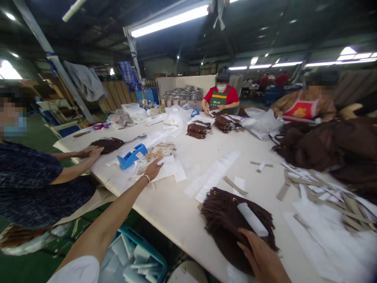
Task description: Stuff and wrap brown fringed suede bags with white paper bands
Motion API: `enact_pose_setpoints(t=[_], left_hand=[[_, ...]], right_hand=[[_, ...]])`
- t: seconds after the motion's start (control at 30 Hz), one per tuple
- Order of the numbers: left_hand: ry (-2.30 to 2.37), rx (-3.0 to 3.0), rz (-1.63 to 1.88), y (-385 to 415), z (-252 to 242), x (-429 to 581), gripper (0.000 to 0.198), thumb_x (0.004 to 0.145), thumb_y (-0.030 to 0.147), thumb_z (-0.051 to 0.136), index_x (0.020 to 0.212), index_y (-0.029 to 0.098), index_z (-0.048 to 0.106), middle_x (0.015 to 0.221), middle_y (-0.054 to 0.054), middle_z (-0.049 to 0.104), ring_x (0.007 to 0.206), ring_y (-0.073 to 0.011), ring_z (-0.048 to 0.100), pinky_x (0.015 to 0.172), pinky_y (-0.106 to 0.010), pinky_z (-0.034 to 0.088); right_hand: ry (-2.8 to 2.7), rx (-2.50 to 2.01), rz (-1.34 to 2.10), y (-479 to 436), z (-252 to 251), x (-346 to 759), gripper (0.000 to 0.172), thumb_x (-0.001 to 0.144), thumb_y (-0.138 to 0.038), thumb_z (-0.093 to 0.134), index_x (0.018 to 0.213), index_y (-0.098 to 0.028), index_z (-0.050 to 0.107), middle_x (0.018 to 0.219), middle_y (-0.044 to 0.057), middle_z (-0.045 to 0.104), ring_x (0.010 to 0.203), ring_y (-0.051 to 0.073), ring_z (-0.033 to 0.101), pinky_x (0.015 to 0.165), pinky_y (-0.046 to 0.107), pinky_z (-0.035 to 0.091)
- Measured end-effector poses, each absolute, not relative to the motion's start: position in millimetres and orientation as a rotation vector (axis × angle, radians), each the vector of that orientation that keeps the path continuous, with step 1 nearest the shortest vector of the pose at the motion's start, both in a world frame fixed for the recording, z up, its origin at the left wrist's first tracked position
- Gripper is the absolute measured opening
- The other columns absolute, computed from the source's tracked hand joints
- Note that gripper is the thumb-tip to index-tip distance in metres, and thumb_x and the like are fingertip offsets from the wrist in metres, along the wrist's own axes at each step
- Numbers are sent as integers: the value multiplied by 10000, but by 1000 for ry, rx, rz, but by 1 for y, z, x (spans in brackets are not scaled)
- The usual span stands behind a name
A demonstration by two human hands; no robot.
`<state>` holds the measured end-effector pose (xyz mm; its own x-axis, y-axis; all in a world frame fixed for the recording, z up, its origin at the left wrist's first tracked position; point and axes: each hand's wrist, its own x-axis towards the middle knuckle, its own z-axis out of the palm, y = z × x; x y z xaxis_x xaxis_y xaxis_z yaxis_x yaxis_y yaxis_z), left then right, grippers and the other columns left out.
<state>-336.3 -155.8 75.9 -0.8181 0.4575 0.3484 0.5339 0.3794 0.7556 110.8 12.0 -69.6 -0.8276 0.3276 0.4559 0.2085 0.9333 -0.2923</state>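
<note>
My left hand [153, 169], with a bracelet at its wrist, stretches over the table to a pile of tan tags with strings [165, 150] and white paper sheets [180, 171]. Its fingers are closed on a small white paper slip [160, 161]. In front of me lies a dark brown fringed bag [224, 224] with small metal eyelets. A white wrapped strip [252, 220] rests across it. My right hand [260, 253] grips the bag's near side, thumb and fingers on the brown material. Beside the tags stands a blue tape dispenser [132, 156].
Tan and white strips [330, 196] are heaped at right, near dark brown material [332, 145]. Below the table edge is a teal bin [159, 259] of white pieces. A co-worker at left handles another brown bag [108, 145]; two people work across the table near stacked bags [198, 129].
</note>
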Motion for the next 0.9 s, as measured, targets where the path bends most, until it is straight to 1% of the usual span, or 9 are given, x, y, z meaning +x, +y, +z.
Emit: enact_pose_setpoints(t=[0.1, 0.2, 0.3, 0.4, 0.47, 0.57, 0.67, 0.77, 0.9], left_hand=[[-2423, -808, -1576, -164, 92, -323, 356, 927, 452, 521, 1098, 153, 607, 1036, -102, 680, 993, -215, 621, 934, -395, 492], [-2343, -739, -1817, -171, 87, -271, 423, 958, 492, 399, 1045, 136, 611, 928, -78, 681, 910, -191, 633, 865, -393, 543], [-2225, -726, -2567, -186, 66, -181, 325, 844, 441, 631, 952, 134, 639, 897, -60, 687, 835, -197, 644, 762, -391, 596], [-2682, -851, -3061, -202, 37, -83, 296, 777, 378, 731, 933, 133, 674, 856, -81, 703, 732, -215, 659, 622, -360, 603], [-2806, -879, -3273, -203, 18, -35, 351, 786, 384, 728, 1016, 122, 687, 907, -117, 710, 793, -245, 674, 657, -363, 604], [-2624, -553, -3572, -193, -3, 1, 359, 802, 378, 719, 1066, 138, 679, 998, -115, 700, 871, -243, 675, 731, -356, 602], [-2413, -182, -3714, -184, -16, 6, 352, 791, 336, 740, 1084, 161, 654, 1049, -96, 688, 920, -223, 668, 773, -355, 601], [-2409, 14, -3648, -184, -28, -4, 386, 780, 301, 752, 1122, 185, 617, 1076, -78, 678, 932, -202, 661, 771, -351, 605], [-2663, -292, -3565, -187, -38, -28, 390, 815, 378, 707, 1130, 175, 600, 1070, -89, 674, 888, -210, 668, 697, -345, 607]], right_hand=[[-2594, -444, 427, 6, -58, 111, 326, 938, -317, 495, 1240, -200, 529, 1139, 95, 663, 1013, 218, 662, 854, 338, 567], [-2624, -472, 506, 0, -36, 113, 386, 929, -294, 498, 1304, -201, 502, 1207, 101, 632, 1092, 235, 620, 924, 389, 536], [-2636, -523, 484, -5, -14, 123, 432, 936, -274, 488, 1362, -207, 451, 1293, 110, 585, 1199, 256, 546, 1015, 460, 466], [-2549, -672, 482, -23, 5, 143, 404, 951, -287, 477, 1349, -219, 464, 1307, 106, 577, 1227, 256, 519, 1053, 463, 421], [-2442, -833, 621, -46, 10, 159, 394, 952, -321, 478, 1337, -238, 472, 1293, 101, 584, 1187, 249, 550, 1008, 425, 460], [-2261, -1080, 1064, -84, 2, 176, 461, 922, -399, 515, 1355, -264, 434, 1281, 86, 592, 1131, 243, 590, 928, 378, 509], [-1957, -1262, 1493, -106, -17, 179, 448, 849, -452, 605, 1232, -245, 500, 1158, 73, 648, 1046, 249, 625, 884, 377, 518], [-1497, -1258, 1911, -110, -34, 176, 362, 786, -459, 673, 1022, -215, 548, 955, 46, 679, 853, 224, 653, 738, 343, 531], [-991, -1073, 2263, -112, -48, 166, 332, 771, -373, 719, 1009, -186, 584, 961, 46, 688, 849, 183, 655, 765, 306, 513]])
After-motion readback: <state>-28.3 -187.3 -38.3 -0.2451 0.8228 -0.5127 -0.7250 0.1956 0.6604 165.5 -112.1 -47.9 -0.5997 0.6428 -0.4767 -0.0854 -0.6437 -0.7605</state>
